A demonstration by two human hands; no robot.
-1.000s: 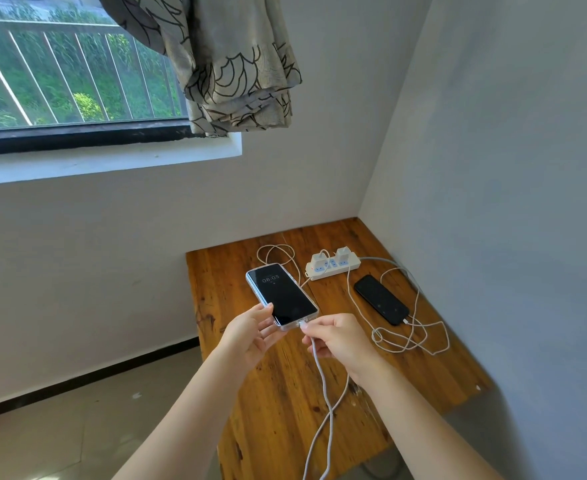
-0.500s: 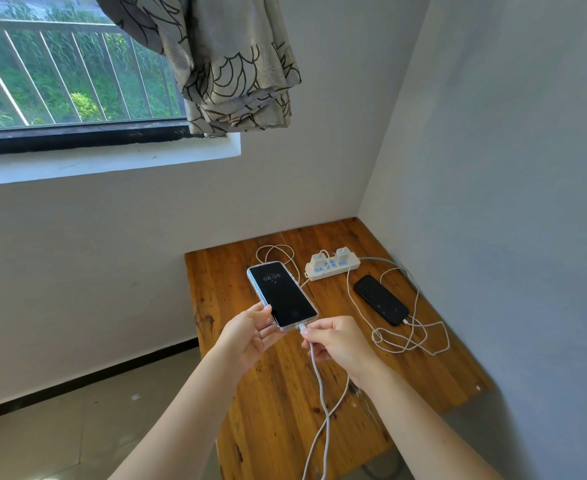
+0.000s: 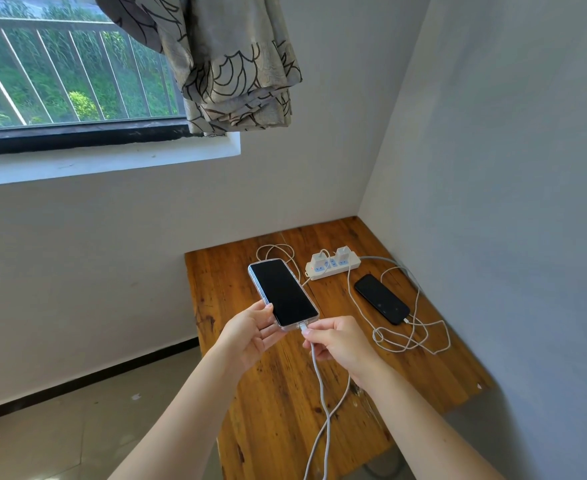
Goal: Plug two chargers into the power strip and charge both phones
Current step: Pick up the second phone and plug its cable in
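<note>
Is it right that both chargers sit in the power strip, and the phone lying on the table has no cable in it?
Not quite. The head view shows both chargers in the power strip, but the phone lying on the table does have a white cable in its near end.

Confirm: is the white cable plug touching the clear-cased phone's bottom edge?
Touching. The head view shows the white cable plug, pinched by the right hand, meeting the clear-cased phone at its bottom edge; no gap visible.

The table [image 3: 278,393] is worn, grainy wood. Both phones [image 3: 283,292] [image 3: 382,299] show glossy black glass, one in a clear plastic case. The strip [image 3: 333,266] is smooth white plastic; the curtain [image 3: 236,64] is patterned cloth.
</note>
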